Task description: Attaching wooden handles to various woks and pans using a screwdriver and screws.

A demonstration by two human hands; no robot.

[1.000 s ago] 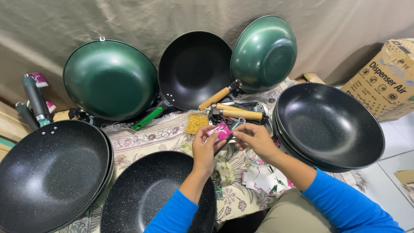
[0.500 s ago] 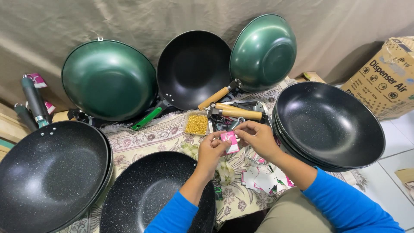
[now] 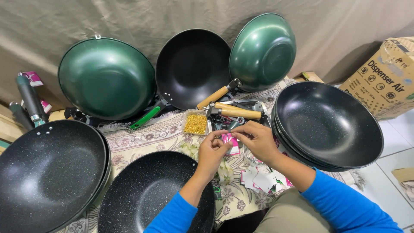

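- Together, left hand (image 3: 212,152) and right hand (image 3: 257,139) pinch a small pink packet (image 3: 228,141), fingers closed on it.
- Packet sits above the floral mat (image 3: 142,138), among black woks (image 3: 327,123).

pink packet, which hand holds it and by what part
Both: the left hand and right hand pinch the small pink packet by its top edge, fingertips close together.

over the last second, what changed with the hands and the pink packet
Both hands, left hand and right hand, drew a little toward the person, carrying the pink packet from beside the tray of yellow bits down over the cloth. They still pinch it together between the fingertips. The woks, such as the big green one, the wooden handles and the box stayed put.
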